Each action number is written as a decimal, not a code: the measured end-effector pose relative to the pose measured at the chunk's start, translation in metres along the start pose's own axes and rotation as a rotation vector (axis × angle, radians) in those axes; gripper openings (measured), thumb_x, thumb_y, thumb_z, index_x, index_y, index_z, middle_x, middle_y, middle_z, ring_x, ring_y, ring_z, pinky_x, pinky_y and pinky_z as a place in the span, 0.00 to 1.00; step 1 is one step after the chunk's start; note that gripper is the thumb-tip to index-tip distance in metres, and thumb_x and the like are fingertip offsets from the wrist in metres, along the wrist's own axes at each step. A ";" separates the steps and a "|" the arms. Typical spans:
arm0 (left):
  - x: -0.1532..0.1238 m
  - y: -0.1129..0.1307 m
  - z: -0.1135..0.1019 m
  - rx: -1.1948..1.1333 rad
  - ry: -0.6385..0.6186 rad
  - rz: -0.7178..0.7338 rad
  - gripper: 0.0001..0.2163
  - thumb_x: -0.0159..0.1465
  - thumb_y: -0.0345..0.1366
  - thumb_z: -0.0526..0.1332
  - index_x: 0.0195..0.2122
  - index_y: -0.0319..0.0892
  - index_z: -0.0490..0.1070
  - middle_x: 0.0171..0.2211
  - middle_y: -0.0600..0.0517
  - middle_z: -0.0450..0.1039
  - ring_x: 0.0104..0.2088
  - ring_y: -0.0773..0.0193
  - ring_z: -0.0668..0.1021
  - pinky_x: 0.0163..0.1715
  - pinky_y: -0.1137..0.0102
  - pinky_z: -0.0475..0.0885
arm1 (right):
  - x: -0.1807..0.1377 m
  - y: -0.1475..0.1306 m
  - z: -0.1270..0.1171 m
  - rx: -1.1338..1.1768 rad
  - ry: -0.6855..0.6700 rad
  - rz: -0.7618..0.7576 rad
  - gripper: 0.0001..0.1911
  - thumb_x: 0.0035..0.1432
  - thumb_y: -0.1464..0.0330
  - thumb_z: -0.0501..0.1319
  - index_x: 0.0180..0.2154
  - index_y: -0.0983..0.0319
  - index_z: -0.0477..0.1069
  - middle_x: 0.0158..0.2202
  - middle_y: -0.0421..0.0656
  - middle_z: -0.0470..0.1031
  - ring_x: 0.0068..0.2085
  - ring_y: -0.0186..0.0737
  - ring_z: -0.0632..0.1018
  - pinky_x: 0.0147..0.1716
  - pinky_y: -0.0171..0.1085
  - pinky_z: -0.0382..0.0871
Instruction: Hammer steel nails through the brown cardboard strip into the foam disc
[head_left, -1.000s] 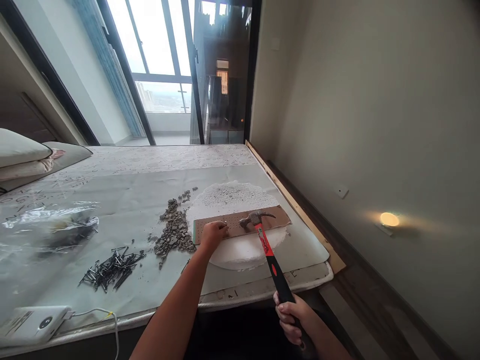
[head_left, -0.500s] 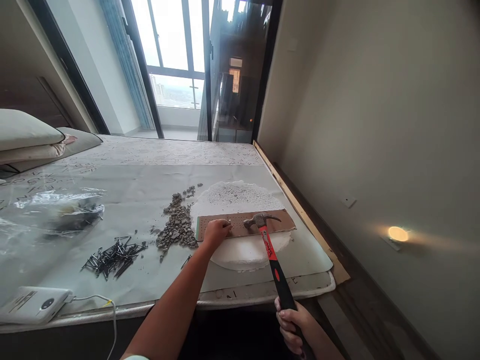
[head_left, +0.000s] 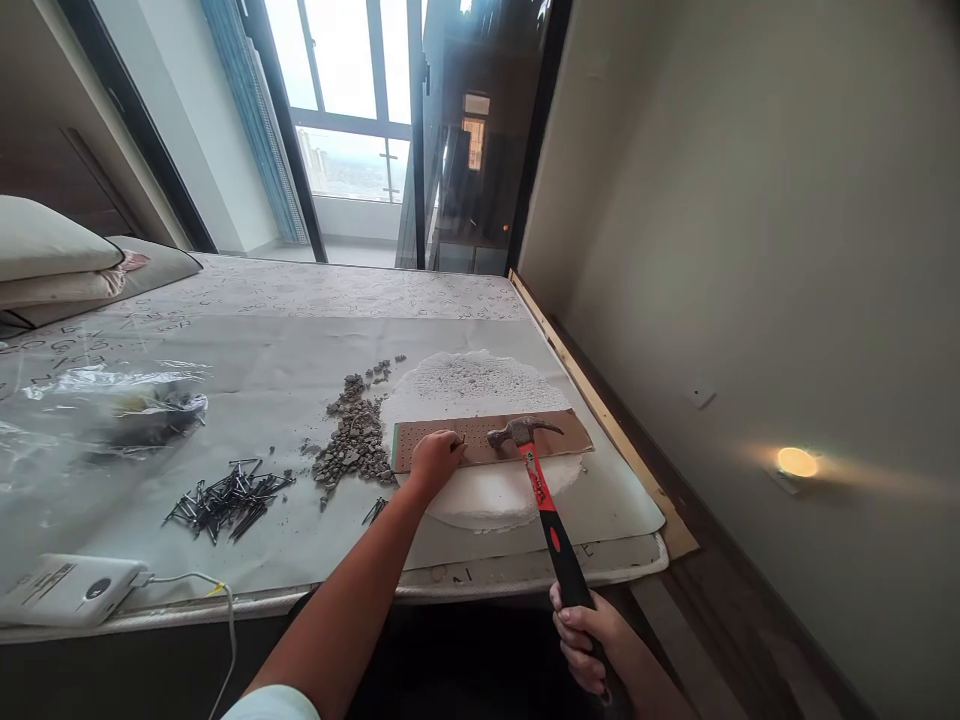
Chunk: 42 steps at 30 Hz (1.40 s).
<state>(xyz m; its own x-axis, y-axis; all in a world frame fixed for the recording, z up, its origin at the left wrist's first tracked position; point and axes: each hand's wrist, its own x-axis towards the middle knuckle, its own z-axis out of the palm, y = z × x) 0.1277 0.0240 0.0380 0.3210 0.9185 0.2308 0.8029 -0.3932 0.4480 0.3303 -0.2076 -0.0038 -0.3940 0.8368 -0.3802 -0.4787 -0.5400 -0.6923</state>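
Note:
A brown board (head_left: 555, 432) dotted with small holes lies across a round white foam slab (head_left: 480, 490) on the covered bed. My left hand (head_left: 433, 462) rests on the board's left part, fingers pinched together near its surface; what they hold is too small to make out. My right hand (head_left: 585, 640) grips the black end of a red-and-black claw hammer (head_left: 541, 500). The hammer's steel head sits on the board, just right of my left hand.
A heap of grey gravel (head_left: 351, 445) lies left of the foam. Several dark nails (head_left: 225, 495) are piled further left, with a clear plastic bag (head_left: 112, 415) behind them. A white power bank (head_left: 67, 590) with a cable sits at the near edge. The wall runs close on the right.
The view has shifted slightly. The hammer head stays resting on the board and my left hand stays pinched beside it, fingers curled a little further down.

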 end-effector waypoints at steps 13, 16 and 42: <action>-0.002 -0.002 0.000 0.019 -0.042 0.011 0.12 0.59 0.39 0.52 0.25 0.41 0.71 0.29 0.49 0.72 0.29 0.63 0.72 0.26 0.72 0.59 | -0.007 -0.016 0.015 -0.049 0.061 0.021 0.15 0.42 0.62 0.61 0.29 0.59 0.56 0.13 0.27 0.54 0.10 0.23 0.53 0.06 0.26 0.50; -0.005 -0.003 -0.002 0.026 -0.023 0.007 0.11 0.59 0.39 0.53 0.25 0.42 0.72 0.29 0.49 0.73 0.30 0.63 0.72 0.26 0.72 0.60 | -0.008 -0.018 0.021 -0.089 0.061 0.027 0.15 0.41 0.62 0.60 0.28 0.59 0.56 0.13 0.27 0.54 0.10 0.23 0.53 0.06 0.26 0.51; -0.005 -0.029 -0.014 -0.768 0.182 -0.262 0.13 0.54 0.42 0.53 0.32 0.41 0.72 0.25 0.52 0.71 0.24 0.67 0.70 0.21 0.73 0.61 | -0.040 -0.103 0.123 -0.747 0.290 0.089 0.07 0.46 0.66 0.54 0.28 0.60 0.55 0.10 0.28 0.52 0.10 0.25 0.53 0.10 0.28 0.48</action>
<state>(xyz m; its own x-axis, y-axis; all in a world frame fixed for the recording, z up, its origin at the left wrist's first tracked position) 0.0958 0.0304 0.0360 0.0319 0.9891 0.1439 0.2525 -0.1473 0.9563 0.2990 -0.1970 0.1581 -0.1377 0.8392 -0.5261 0.2361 -0.4881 -0.8403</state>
